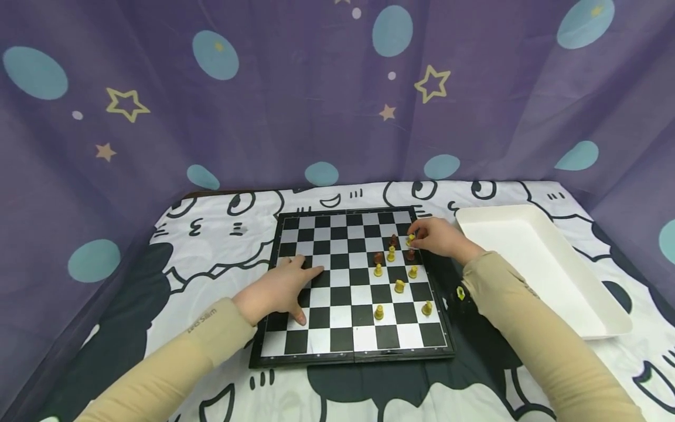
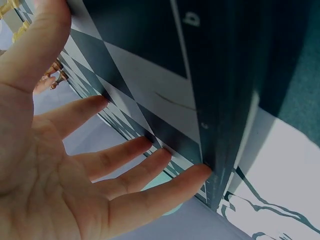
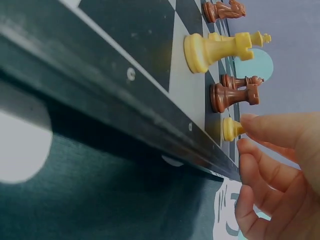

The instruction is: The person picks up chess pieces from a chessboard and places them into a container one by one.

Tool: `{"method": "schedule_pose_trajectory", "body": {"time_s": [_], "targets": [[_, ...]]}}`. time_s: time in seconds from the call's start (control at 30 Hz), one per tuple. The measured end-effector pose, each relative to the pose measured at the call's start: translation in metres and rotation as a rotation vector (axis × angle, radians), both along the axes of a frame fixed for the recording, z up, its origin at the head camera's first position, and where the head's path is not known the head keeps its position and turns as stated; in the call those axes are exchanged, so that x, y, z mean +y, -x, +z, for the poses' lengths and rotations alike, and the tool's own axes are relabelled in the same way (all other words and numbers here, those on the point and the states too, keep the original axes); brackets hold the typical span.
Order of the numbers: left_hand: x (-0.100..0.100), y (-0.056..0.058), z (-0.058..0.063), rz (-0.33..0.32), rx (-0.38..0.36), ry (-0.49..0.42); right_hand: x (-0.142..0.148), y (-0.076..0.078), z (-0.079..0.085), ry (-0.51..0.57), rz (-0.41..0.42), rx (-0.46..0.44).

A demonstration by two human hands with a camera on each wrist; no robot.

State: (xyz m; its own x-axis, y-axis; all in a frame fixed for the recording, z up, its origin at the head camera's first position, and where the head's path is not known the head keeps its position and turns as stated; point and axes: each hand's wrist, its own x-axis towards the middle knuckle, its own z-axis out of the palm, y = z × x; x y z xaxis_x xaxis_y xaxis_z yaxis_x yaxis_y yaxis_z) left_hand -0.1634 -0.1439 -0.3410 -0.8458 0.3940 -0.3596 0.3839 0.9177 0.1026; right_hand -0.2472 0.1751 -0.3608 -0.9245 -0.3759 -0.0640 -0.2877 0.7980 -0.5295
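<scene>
At the right edge of the chessboard (image 1: 340, 316), toward its far side, a yellow chess piece (image 3: 231, 129) is pinched by the right hand (image 1: 440, 237). Its upper part is covered by the thumb and fingers (image 3: 267, 131), which are closed together on it, while the remaining fingers are curled loosely below; whether the base touches its square cannot be told. Just beside it, on the near side, a brown rook (image 3: 235, 97) is seen standing upright, and a yellow rook (image 3: 217, 50) is placed nearer still along the same edge. Close by, a brown knight (image 3: 225, 9) and a yellow king (image 3: 260, 38) are also shown upright. Over the left part of the board, the left hand (image 1: 279, 290) is spread flat, with nothing held: its thumb is set well apart from the other fingers, and fingertips are rested on the squares and near the border. Toward the near side, two more yellow pieces are set apart from the cluster, one near the right border (image 1: 426, 308) and one farther left (image 1: 378, 312). To the right of the board, a white tray (image 1: 543, 264) is laid on the patterned cloth (image 1: 279, 398) by which the surface is covered.
</scene>
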Motion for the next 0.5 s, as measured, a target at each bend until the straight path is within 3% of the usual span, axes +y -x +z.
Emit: {"method": "schedule_pose_trajectory", "body": {"time_s": [0.5], "targets": [[0.0009,-0.0023,-0.0009,0.014,0.000,-0.010,-0.0042,-0.0022,-0.0008,0.022,0.003,0.025]]}}
